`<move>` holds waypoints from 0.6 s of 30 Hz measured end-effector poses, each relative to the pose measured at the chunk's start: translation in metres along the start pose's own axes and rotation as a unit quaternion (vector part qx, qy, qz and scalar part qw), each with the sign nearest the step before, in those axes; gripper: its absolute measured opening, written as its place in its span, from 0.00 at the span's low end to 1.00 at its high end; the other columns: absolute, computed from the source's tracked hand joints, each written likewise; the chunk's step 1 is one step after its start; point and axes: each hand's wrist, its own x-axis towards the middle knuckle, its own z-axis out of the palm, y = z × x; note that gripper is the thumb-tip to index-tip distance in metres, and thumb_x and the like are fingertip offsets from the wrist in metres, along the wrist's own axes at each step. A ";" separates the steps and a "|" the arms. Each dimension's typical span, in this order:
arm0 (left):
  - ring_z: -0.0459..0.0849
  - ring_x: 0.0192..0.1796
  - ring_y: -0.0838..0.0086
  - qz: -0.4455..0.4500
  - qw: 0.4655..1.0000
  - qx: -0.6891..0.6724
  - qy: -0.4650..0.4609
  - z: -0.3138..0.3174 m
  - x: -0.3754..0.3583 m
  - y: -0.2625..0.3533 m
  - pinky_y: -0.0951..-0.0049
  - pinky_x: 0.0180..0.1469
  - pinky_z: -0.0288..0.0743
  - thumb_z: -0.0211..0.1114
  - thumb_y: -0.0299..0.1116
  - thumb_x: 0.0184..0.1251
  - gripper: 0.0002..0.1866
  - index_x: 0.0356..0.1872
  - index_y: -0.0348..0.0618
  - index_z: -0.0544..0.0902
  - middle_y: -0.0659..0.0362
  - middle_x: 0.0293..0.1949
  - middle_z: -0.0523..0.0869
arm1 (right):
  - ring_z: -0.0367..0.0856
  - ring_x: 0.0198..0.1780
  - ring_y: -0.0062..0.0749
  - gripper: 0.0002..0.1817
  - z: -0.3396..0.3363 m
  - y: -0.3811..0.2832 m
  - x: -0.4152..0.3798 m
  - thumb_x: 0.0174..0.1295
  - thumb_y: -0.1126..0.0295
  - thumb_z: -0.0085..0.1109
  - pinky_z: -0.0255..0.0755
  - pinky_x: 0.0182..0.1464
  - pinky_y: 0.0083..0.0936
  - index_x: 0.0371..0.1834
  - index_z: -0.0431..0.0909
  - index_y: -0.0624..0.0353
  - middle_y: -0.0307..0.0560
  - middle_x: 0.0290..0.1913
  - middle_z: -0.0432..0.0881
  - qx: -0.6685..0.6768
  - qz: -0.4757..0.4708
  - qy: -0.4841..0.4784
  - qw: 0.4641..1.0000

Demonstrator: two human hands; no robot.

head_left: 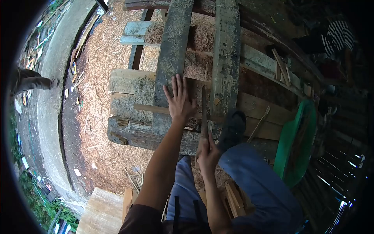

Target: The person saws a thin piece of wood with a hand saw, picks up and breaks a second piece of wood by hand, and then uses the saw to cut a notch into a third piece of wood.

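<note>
My left hand [181,101] lies flat with fingers spread on a dark, weathered plank [171,50]. Under its wrist area a thin wooden strip [150,109] runs crosswise over the planks. My right hand [207,154] is closed round the handle of a long, narrow-bladed tool that looks like a handsaw [204,105]; its teeth cannot be made out. The blade points away from me and crosses the strip just right of my left hand. A dark shoe [233,128] rests on the boards beside the blade, at the end of my bent leg.
A second long plank [226,50] runs parallel on the right. Wood shavings [97,117] cover the ground. A green curved object [294,144] stands at the right. Another person's striped clothing [339,37] shows top right, and another's foot [39,82] far left. Wood offcuts [233,199] lie below.
</note>
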 end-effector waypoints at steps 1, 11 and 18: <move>0.35 0.91 0.56 0.005 1.000 0.001 0.002 0.001 0.002 0.000 0.32 0.86 0.27 0.60 0.57 0.66 0.55 0.89 0.44 0.47 0.49 0.90 0.41 | 0.86 0.66 0.40 0.26 0.010 0.021 0.001 0.86 0.62 0.49 0.80 0.59 0.32 0.78 0.71 0.68 0.63 0.71 0.82 0.010 -0.075 0.019 0.997; 0.37 0.91 0.58 -0.005 1.000 0.009 -0.003 0.002 -0.001 0.000 0.35 0.87 0.28 0.64 0.59 0.66 0.56 0.89 0.47 0.49 0.49 0.90 0.42 | 0.89 0.51 0.31 0.25 0.005 0.042 -0.002 0.85 0.62 0.51 0.79 0.50 0.26 0.77 0.73 0.67 0.64 0.59 0.89 0.022 -0.059 0.029 0.998; 0.38 0.91 0.57 -0.006 1.000 -0.016 0.002 -0.001 0.001 0.001 0.35 0.87 0.28 0.65 0.59 0.65 0.56 0.89 0.47 0.49 0.49 0.90 0.43 | 0.89 0.56 0.35 0.26 -0.027 0.044 -0.068 0.85 0.61 0.50 0.80 0.55 0.32 0.78 0.73 0.65 0.62 0.67 0.85 0.008 -0.113 0.028 0.993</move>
